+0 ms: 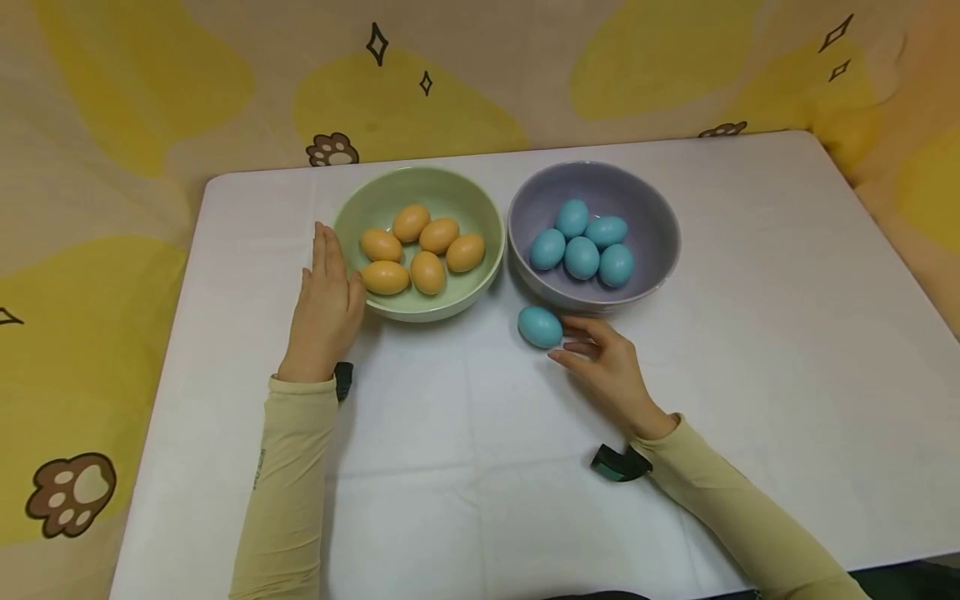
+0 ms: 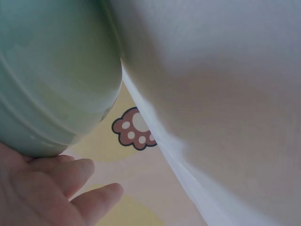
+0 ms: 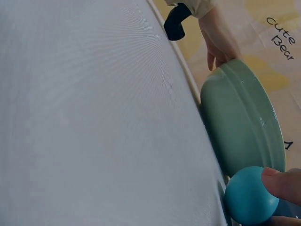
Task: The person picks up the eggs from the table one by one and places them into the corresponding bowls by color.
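Note:
A blue egg [image 1: 540,327] lies on the white tabletop in front of the purple bowl [image 1: 663,271]. My right hand [image 1: 611,367] is at the egg's right end, thumb and fingers spread apart with their tips right at its shell. In the right wrist view the thumb [image 3: 283,182] overlaps the blue egg [image 3: 250,197]. My left hand [image 1: 322,304] rests with straight fingers along the left side of the green bowl [image 1: 420,310]. The left wrist view has its fingers [image 2: 73,176] by the bowl's outer wall [image 2: 61,80].
Several orange-yellow eggs [image 1: 427,272] sit inside the green bowl. Several blue eggs [image 1: 581,257] lie in the purple bowl close beside it. Behind the table [image 1: 787,333] hangs a patterned yellow cloth [image 1: 480,100].

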{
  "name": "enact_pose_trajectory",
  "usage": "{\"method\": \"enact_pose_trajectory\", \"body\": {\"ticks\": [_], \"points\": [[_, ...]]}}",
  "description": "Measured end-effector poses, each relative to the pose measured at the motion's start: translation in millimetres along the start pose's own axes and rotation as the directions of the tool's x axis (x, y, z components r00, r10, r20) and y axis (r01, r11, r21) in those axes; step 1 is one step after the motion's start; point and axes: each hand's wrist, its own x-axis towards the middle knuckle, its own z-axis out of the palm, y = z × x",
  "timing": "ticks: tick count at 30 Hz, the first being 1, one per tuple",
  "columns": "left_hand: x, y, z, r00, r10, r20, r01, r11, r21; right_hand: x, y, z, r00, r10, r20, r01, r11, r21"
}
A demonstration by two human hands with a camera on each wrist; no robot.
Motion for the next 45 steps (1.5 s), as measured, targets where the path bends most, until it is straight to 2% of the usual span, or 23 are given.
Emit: {"method": "enact_pose_trajectory", "body": {"ticks": [4,13,21,30,39,45], "points": [[0.5,0.0,0.3,1.000,0.000,0.002,0.000,1.000,0.001,2.4,1,4,0.999,0.034,0.015,-0.034,0.999,0.006],[1.6,-0.2,-0.3,1.000,-0.004,0.004,0.004,1.000,0.006,10.0,1,15,0.997,0.014,0.071,-0.019,0.998,0.067],[0.4,-0.2,-0.1,1.000,-0.008,0.005,0.008,1.000,0.002,15.1,-2,28,0.992,-0.018,0.128,0.012,0.999,0.049],[1.2,-0.1,0.5,1.000,-0.011,0.006,0.011,1.000,0.004,23.9,-10,41,0.980,-0.006,0.201,0.007,1.000,-0.005],[0.2,-0.3,0.6,1.000,-0.006,0.003,0.006,1.000,0.005,34.2,-12,52,0.961,-0.075,0.268,0.109,0.988,-0.114],[-0.4,-0.2,0.0,1.000,0.001,-0.005,-0.001,1.000,0.003,34.6,-12,51,0.959,-0.064,0.276,0.078,0.996,-0.042]]}}
